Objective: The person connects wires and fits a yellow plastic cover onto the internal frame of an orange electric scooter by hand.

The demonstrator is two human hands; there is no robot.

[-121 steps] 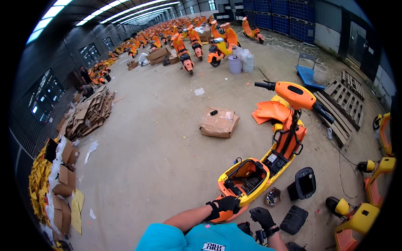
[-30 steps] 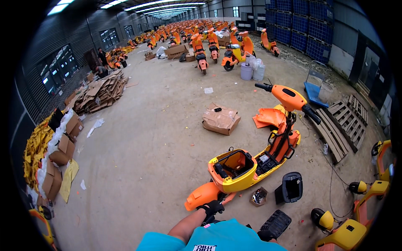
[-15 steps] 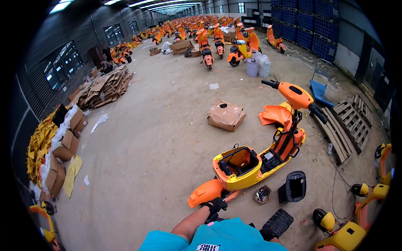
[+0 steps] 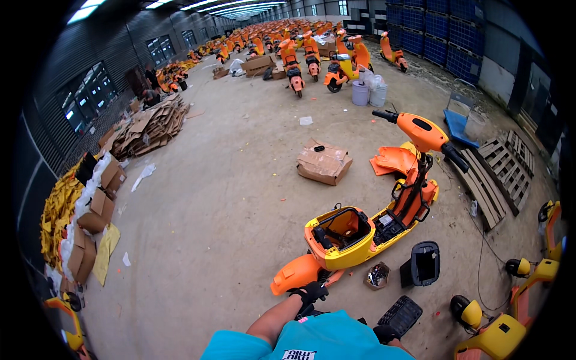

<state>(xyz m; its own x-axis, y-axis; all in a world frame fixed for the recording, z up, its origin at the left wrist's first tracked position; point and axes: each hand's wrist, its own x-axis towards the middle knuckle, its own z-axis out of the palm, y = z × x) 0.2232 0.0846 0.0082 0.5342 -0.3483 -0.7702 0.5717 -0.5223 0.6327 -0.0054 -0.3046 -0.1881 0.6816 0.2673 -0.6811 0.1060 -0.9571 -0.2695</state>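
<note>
A partly stripped orange and yellow scooter stands before me. Its seat compartment is uncovered and the orange rear fender points toward my lower left. My left hand, in a black glove, is close behind that fender with its fingers curled. Something dark shows below it, too hidden to name. My right hand, also black-gloved, is low by my shirt, partly covered, beside a black ribbed plastic tray. Its fingers do not show clearly. Right of the scooter are a black bin and a small box of fasteners.
A taped carton lies beyond the scooter. Wooden pallets and a blue trolley are at right. Yellow scooters crowd the lower right. Flattened cardboard is piled left, with a person behind it.
The view has shifted very slightly. My right hand shows a little more beside the black tray. The left hand stays by the rear fender.
</note>
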